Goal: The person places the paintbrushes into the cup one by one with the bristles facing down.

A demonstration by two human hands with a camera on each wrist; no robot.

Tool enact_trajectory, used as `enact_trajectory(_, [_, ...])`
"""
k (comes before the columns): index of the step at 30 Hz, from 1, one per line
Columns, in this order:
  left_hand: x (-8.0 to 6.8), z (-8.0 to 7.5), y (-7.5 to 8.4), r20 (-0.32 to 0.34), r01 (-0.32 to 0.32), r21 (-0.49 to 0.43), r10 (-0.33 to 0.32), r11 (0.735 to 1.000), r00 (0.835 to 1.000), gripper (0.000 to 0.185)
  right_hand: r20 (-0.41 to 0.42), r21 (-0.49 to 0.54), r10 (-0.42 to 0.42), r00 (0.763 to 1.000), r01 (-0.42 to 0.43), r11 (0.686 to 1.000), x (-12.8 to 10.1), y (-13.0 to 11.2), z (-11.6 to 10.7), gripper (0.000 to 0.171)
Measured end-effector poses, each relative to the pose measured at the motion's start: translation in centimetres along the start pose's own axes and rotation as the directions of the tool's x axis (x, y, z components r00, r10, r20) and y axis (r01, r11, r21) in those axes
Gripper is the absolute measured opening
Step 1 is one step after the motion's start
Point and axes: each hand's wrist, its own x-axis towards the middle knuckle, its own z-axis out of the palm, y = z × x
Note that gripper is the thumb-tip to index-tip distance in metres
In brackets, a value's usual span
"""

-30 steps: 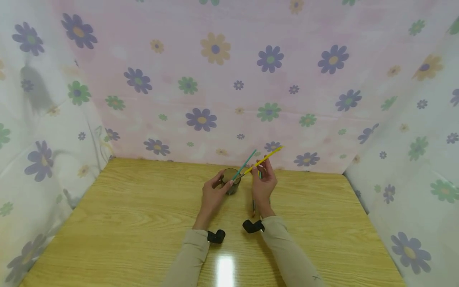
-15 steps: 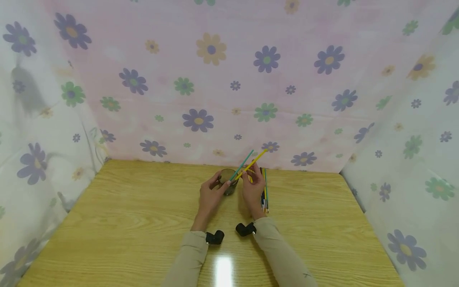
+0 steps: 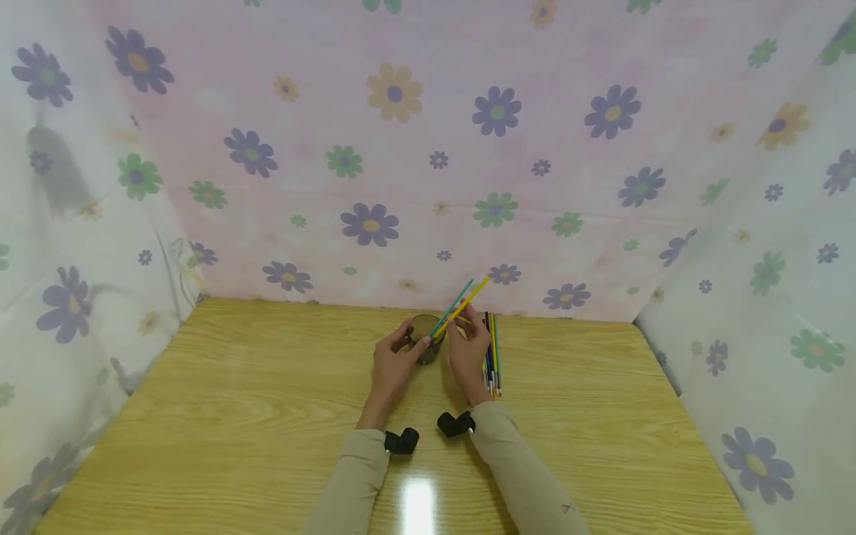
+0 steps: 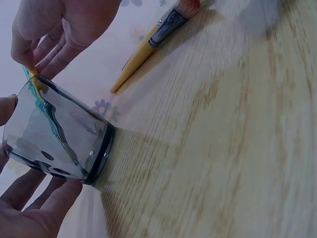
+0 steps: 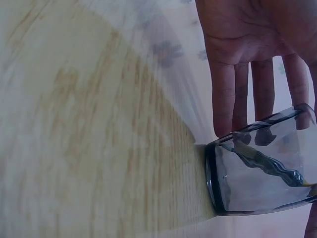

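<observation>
A clear glass [image 3: 426, 346] stands near the back of the wooden table [image 3: 234, 401]. My left hand [image 3: 401, 355] cups it, thumb on one side and fingers on the other; the left wrist view shows the glass [image 4: 59, 134] between them. A teal brush [image 3: 458, 301] leans out of the glass. My right hand [image 3: 467, 343] pinches a yellow brush [image 3: 471, 296], tilted up to the right, with its lower end at the rim. In the right wrist view the glass [image 5: 262, 171] shows with the left hand's fingers [image 5: 242, 84] against it.
A bundle of several brushes [image 3: 492, 353] lies on the table just right of my right hand. One yellow-handled brush [image 4: 148, 44] of it shows in the left wrist view. Flowered cloth [image 3: 401, 148] walls the table at the back and on both sides.
My right hand has moved left with the yellow brush, bringing its lower end to the glass. The bundle of brushes is now uncovered. The left hand has stayed on the glass.
</observation>
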Motion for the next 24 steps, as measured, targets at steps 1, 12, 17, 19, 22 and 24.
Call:
enact_trajectory(1, [0.1, 0.0, 0.1, 0.002, -0.003, 0.002, 0.003, 1.0, 1.0, 0.059, 0.005, -0.005, 0.005, 1.0, -0.005, 1.0, 0.1, 0.0, 0.0, 0.04])
enact_trajectory(12, [-0.1, -0.1, 0.4, 0.006, 0.031, -0.012, -0.031, 0.999, 0.999, 0.059, 0.087, -0.114, 0.005, 0.996, 0.005, 0.994, 0.4, 0.0, -0.3, 0.019])
enact_trajectory(17, [-0.6, -0.1, 1.9, 0.022, 0.045, -0.016, -0.045, 0.999, 0.999, 0.059, 0.131, -0.179, 0.045, 0.99, -0.021, 0.984, 0.2, -0.6, -1.1, 0.026])
enact_trajectory(19, [-0.7, -0.1, 2.1, 0.028, 0.043, -0.014, -0.042, 0.999, 0.999, 0.059, 0.122, -0.206, 0.083, 0.989, -0.057, 0.977, 0.1, -0.7, -1.6, 0.029])
enact_trajectory(22, [-0.7, -0.2, 1.6, 0.031, 0.031, -0.017, -0.03, 0.999, 0.999, 0.059, 0.095, -0.216, 0.109, 0.99, -0.086, 0.973, 0.5, 0.0, -2.7, 0.032])
enact_trajectory(24, [-0.6, -0.2, 1.1, 0.021, 0.022, -0.015, -0.021, 1.0, 1.0, 0.059, 0.074, -0.225, 0.099, 0.992, -0.08, 0.971, 1.1, 0.7, -3.5, 0.032])
